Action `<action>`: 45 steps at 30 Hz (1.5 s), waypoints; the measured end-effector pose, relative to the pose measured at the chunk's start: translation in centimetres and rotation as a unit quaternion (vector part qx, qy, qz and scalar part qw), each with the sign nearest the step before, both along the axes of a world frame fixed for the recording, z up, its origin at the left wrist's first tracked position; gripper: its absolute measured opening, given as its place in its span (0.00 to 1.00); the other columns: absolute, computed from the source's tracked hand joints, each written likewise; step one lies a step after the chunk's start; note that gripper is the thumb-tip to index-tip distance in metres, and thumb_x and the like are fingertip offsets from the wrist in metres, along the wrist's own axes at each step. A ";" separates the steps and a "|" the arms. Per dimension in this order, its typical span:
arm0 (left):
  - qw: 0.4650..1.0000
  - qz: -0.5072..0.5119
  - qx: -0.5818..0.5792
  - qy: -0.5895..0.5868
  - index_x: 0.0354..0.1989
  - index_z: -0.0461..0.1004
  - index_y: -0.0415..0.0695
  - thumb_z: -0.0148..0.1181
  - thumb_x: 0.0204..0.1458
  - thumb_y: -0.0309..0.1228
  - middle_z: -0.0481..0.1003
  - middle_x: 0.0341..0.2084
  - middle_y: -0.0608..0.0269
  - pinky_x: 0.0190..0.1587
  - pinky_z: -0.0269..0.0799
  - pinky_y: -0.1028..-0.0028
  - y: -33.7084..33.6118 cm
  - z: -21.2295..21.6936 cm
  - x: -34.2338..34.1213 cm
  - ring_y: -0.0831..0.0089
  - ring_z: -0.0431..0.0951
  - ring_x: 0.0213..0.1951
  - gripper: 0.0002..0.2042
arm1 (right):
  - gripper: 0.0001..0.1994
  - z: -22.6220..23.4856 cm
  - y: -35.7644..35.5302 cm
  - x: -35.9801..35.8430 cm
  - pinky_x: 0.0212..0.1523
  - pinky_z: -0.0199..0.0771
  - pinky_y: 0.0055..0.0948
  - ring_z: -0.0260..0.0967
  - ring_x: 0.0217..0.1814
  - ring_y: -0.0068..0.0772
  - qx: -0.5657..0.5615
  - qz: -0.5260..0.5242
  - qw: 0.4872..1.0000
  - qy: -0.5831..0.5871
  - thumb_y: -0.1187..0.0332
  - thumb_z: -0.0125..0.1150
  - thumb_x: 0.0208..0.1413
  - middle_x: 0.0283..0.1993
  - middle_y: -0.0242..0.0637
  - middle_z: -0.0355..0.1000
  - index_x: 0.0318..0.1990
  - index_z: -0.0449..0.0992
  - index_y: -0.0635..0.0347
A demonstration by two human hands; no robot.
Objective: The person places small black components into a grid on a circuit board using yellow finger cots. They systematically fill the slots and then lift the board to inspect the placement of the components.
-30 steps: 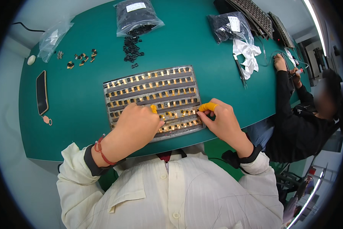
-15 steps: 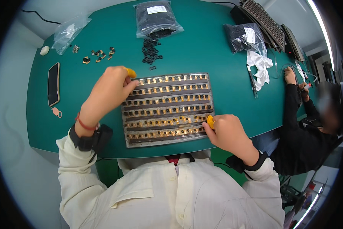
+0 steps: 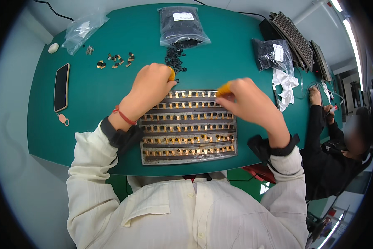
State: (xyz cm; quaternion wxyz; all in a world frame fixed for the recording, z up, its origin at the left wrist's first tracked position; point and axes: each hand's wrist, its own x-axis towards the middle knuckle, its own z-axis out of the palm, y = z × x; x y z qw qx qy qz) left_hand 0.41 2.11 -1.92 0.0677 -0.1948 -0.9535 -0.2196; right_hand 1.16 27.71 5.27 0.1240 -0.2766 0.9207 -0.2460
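Note:
A metal tray (image 3: 189, 159) lies before me, with rows of small brass-coloured pieces carrying black squares. Beyond its far edge my left hand (image 3: 151, 85) pinches thumb and forefinger together beside a small loose black part (image 3: 177, 81). What lies between those fingertips is hidden. My right hand (image 3: 255, 101), somewhat blurred, is over the tray's far right corner with thumb and forefinger drawn close; anything in them is too small to make out. Both forefingers wear yellow finger cots. A heap of small black parts (image 3: 174, 60) lies past my left hand.
Behind the heap lies a clear bag of black parts (image 3: 182, 27). Loose brass-and-black pieces (image 3: 116, 61), a phone (image 3: 62, 87) and an empty clear bag (image 3: 82, 33) are on the left. Another bag (image 3: 273, 54), white cloth (image 3: 285, 87) and a co-worker's hand (image 3: 315, 95) are right.
My left hand has moved right from the tray's far left corner, toward the heap. My right hand has gone from the near right side up to the far right corner.

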 end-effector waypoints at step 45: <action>0.991 -0.024 -0.015 -0.133 0.30 0.79 0.37 0.67 0.46 0.27 0.74 0.26 0.58 0.39 0.70 0.64 -5.6 3.1 13.5 0.58 0.72 0.33 0.07 | 0.06 -3.7 -5.8 -3.7 0.39 0.75 0.40 0.75 0.36 0.49 -0.037 0.088 0.990 0.104 0.74 0.66 0.50 0.34 0.49 0.75 0.34 0.79 0.69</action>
